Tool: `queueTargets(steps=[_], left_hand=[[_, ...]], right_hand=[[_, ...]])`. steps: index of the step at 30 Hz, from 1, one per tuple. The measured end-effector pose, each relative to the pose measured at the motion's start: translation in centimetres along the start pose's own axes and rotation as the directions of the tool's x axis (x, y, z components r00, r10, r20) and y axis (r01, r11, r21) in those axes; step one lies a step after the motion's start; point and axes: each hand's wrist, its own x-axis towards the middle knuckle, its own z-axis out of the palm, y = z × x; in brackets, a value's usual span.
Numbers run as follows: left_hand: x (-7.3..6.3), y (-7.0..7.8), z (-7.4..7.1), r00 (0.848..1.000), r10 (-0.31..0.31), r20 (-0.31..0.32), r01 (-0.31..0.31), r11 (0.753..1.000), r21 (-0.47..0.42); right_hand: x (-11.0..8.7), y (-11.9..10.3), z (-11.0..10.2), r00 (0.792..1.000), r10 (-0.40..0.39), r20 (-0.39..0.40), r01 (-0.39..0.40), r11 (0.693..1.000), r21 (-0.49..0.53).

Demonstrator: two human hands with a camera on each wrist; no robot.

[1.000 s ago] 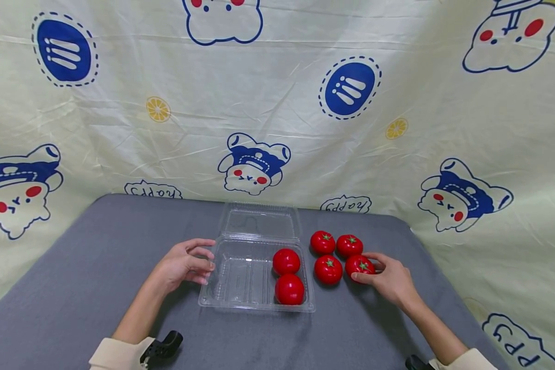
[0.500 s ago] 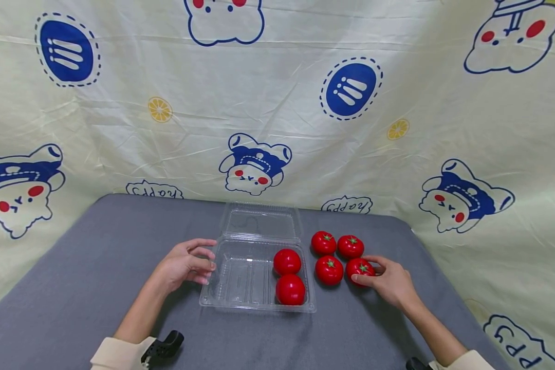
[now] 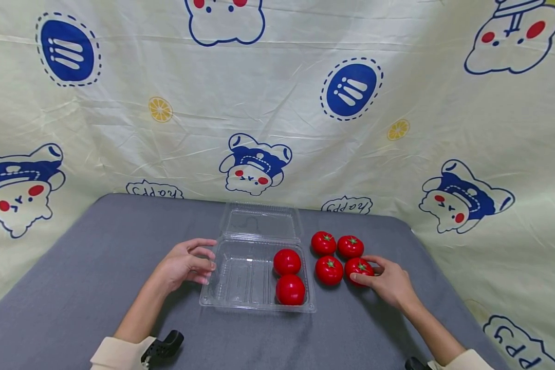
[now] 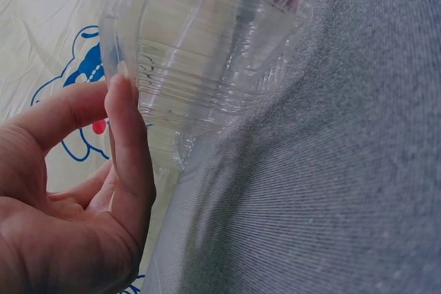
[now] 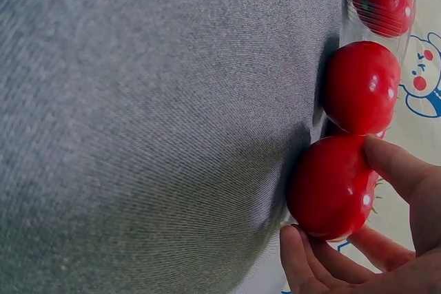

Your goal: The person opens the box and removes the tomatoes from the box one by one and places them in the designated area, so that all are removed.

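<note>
An open clear plastic clamshell container lies on the table, its lid folded back. Two red tomatoes, one nearer and one farther, sit in its right side. At the left rim, my left hand pinches the edge between thumb and finger, as the left wrist view shows. To the right of the container, my right hand grips a tomato that appears to rest on the table. Its thumb lies on one side and its fingers on the other.
Three more tomatoes stand close by: one beside the gripped one and two behind, left and right. A grey cloth covers the table. Behind it hangs a printed curtain.
The gripped tomato and my right hand have shifted very slightly left. My left hand and the container hold their places.
</note>
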Motion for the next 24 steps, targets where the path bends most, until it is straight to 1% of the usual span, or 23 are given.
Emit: queueTargets(steps=[14, 24], left_hand=[[0.01, 0.05, 0.05, 1.000, 0.005, -0.004, -0.005, 1.000, 0.011], [0.03, 0.05, 0.07, 1.000, -0.002, -0.010, 0.002, 1.000, 0.016]], right_hand=[[-0.03, -0.22, 0.10, 1.000, 0.003, 0.004, -0.003, 1.000, 0.009], [0.20, -0.26, -0.11, 0.999, 0.018, 0.033, -0.018, 1.000, -0.001]])
